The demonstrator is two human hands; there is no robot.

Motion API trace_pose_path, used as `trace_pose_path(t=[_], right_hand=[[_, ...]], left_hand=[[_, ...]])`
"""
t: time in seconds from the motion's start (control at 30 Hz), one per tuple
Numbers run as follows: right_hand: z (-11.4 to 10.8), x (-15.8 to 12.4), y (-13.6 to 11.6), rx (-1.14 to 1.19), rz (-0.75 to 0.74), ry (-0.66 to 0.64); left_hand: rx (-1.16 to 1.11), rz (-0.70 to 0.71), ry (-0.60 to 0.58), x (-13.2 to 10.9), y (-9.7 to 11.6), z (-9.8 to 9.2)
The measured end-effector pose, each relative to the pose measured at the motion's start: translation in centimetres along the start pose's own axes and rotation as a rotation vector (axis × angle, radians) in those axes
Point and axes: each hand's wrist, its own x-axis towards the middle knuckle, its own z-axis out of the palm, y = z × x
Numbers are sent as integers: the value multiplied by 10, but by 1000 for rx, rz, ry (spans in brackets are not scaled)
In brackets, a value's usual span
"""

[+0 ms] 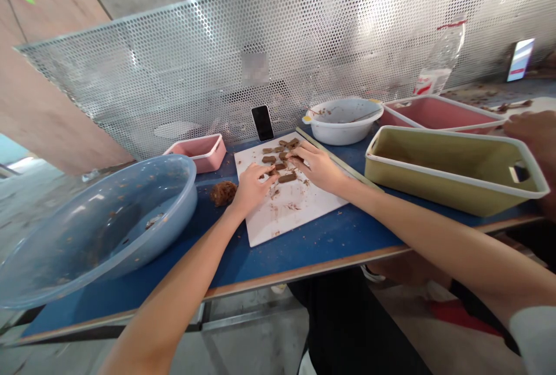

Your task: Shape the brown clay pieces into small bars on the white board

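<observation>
Several small brown rectangular blocks (pixel 280 155) lie on a white board (pixel 291 213) on the blue table. My left hand (pixel 252 185) rests on the board's left side, its fingers curled and pinching a brown block near the middle of the group. Across from it, my right hand (pixel 319 166) reaches in with fingers bent and tips touching the blocks. A brown crumbly lump (pixel 223 193) sits on the table just left of the board.
A large blue basin (pixel 87 230) stands at the left, a pink tray (pixel 202 150) behind it. A phone (pixel 262 122) leans on the perforated metal screen. A white bowl (pixel 343 120), an olive tub (pixel 452 166), a red tub (pixel 438 113), a plastic bottle (pixel 441 59). Another person's hand (pixel 536 131) at far right.
</observation>
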Motion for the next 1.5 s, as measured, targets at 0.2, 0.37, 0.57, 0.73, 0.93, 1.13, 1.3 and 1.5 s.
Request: trace_pose_path(t=[0.2, 0.37, 0.57, 0.73, 0.93, 1.13, 1.3, 1.5], right_hand=[[1, -1, 6, 62, -28, -31], [-1, -2, 5, 74, -58, -74], [-2, -1, 3, 77, -123, -127], [-6, -4, 0, 36, -84, -144], [-4, -4, -3, 67, 5, -117], [-4, -5, 0, 80, -158, -162], [-2, -6, -2, 45, -210, -196], [-2, -5, -3, -8, -178, -225]], left_hand=[[-23, -8, 1, 1, -1, -1], [-26, -26, -7, 1, 2, -2], [-30, -6, -10, 1, 1, -3], [-43, -25, -9, 1, 2, -2], [-39, -35, -17, 1, 3, -1], [-61, -25, 2, 1, 3, -1], [-64, -9, -5, 1, 5, -1], [-63, -21, -18, 1, 6, -1]])
